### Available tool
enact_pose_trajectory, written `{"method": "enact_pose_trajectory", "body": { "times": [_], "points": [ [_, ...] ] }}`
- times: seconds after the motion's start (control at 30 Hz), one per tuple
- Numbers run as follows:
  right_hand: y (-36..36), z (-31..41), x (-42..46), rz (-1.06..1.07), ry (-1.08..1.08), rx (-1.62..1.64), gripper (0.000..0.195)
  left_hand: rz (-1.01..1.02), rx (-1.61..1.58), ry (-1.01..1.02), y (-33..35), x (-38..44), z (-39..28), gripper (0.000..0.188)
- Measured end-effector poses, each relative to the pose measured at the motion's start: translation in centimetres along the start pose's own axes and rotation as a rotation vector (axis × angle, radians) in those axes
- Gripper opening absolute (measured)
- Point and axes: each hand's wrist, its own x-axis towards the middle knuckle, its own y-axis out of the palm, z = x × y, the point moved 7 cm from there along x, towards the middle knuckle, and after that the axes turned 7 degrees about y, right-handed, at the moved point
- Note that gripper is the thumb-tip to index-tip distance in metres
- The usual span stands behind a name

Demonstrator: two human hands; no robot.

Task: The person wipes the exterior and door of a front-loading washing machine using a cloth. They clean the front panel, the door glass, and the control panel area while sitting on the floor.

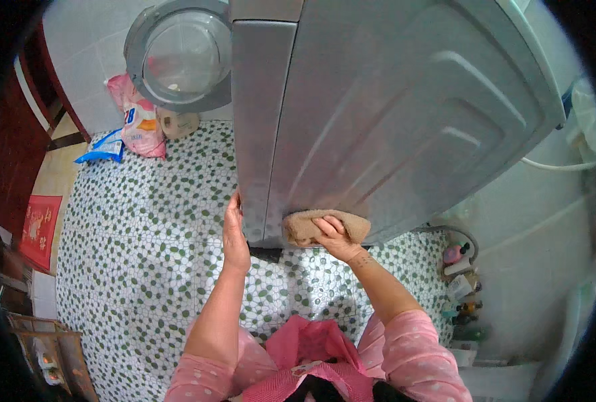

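A grey front-loading washing machine [368,115] fills the upper middle, its side panel turned toward me. Its round glass door [182,60] stands swung out at the upper left. My right hand [337,238] presses a folded tan cloth [303,228] against the low part of the side panel; the thumb and some of the fingers are hidden by the cloth and the angle. My left hand [236,238] lies flat along the machine's front edge, low down, fingers extended and holding nothing. A dark foot or block [266,254] shows under the machine's corner.
A pink detergent bag [144,133], a blue packet [103,148] and a beige jug [178,123] stand by the wall at the upper left. Several bottles [461,306] line the right wall near a grey hose [466,233]. A wooden rack [46,334] is at the lower left.
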Motion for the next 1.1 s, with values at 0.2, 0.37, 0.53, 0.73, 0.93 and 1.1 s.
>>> {"method": "enact_pose_trajectory", "body": {
  "times": [0.2, 0.37, 0.53, 0.73, 0.93, 1.1],
  "points": [
    [-8.1, -5.0, 2.9, -0.048, 0.037, 0.001, 0.028, 0.008, -0.003, 0.022, 0.0, 0.0, 0.4, 0.069],
    [-22.3, -10.6, 12.5, -0.477, 0.230, -0.243, 0.043, -0.079, 0.100, -0.049, -0.4, -0.1, 0.9, 0.069],
    [-27.8, -15.0, 15.9, -0.781, 0.383, 0.058, 0.053, -0.042, 0.048, 0.011, -0.1, -0.2, 1.0, 0.068],
    [-19.8, -10.4, 11.8, -0.721, 0.422, -0.160, 0.061, -0.122, 0.077, -0.004, -1.7, -0.2, 2.4, 0.067],
    [-2.9, -7.4, -3.4, -0.147, 0.639, -0.136, 0.065, -0.058, 0.088, 0.034, -0.8, 0.1, 2.5, 0.067],
    [-2.4, -8.2, -6.9, -0.063, 0.681, 0.003, 0.064, -0.105, 0.108, 0.028, -1.0, -0.4, 2.5, 0.068]
  ]
}}
